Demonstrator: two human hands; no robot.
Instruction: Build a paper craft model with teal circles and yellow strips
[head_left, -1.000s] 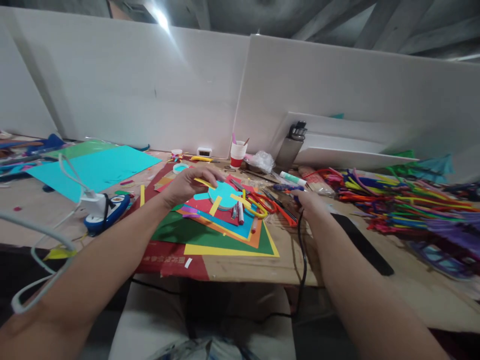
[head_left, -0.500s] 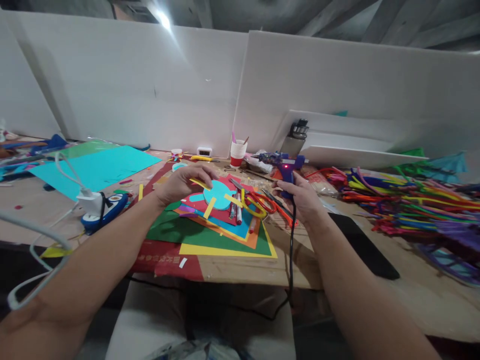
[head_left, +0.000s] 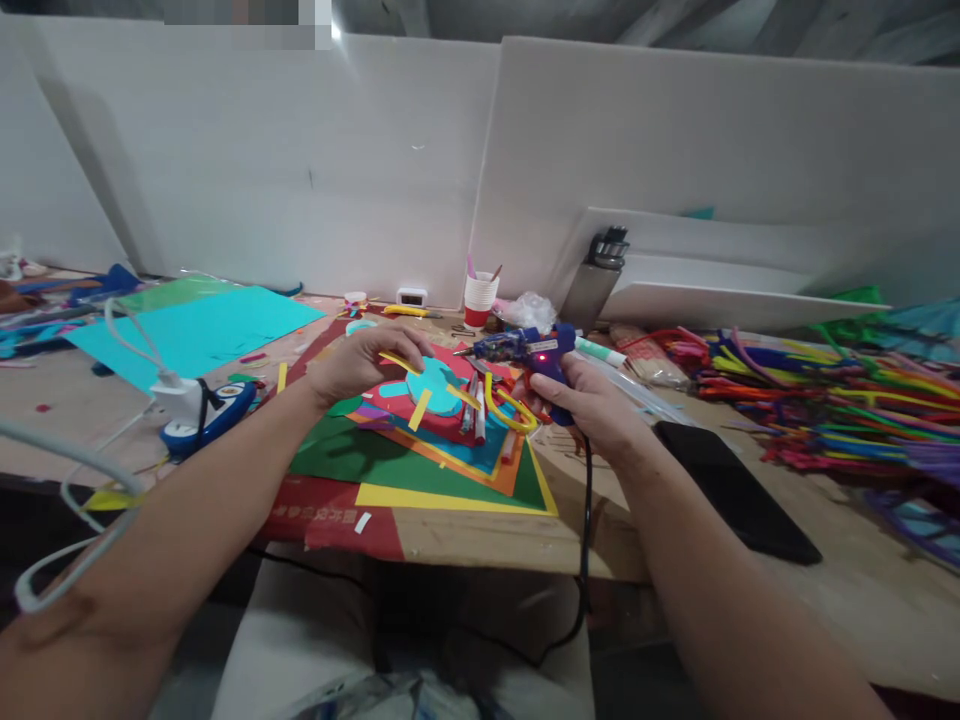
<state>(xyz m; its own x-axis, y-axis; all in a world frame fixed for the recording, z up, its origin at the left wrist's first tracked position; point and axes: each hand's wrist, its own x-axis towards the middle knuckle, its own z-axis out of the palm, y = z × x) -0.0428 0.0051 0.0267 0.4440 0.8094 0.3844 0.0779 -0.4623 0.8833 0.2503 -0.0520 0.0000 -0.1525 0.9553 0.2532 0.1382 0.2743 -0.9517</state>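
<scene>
In my left hand [head_left: 379, 358] a narrow yellow strip [head_left: 400, 361] is pinched at the left edge of a light-blue paper disc [head_left: 433, 385]. More yellow strips [head_left: 421, 409] stick out from the disc's lower edge and right side. My right hand [head_left: 592, 395] is wrapped round the handle of a blue glue gun [head_left: 553, 362] with a red light on it. The gun's nozzle points left, just above and right of the disc. Beneath the disc lie stacked coloured sheets, with a green sheet [head_left: 330, 450] near the bottom.
Yellow-handled scissors [head_left: 501, 412] and pens [head_left: 480, 410] lie right of the disc. Behind stand a paper cup [head_left: 480, 300] and a bottle [head_left: 596, 280]. A black phone [head_left: 735, 490] and pipe cleaners [head_left: 840, 400] are at right, a blue power strip [head_left: 206, 425] at left.
My right hand has brought the glue gun left and slightly down, closer to the disc, and its nozzle is now near the disc. My left hand has barely moved.
</scene>
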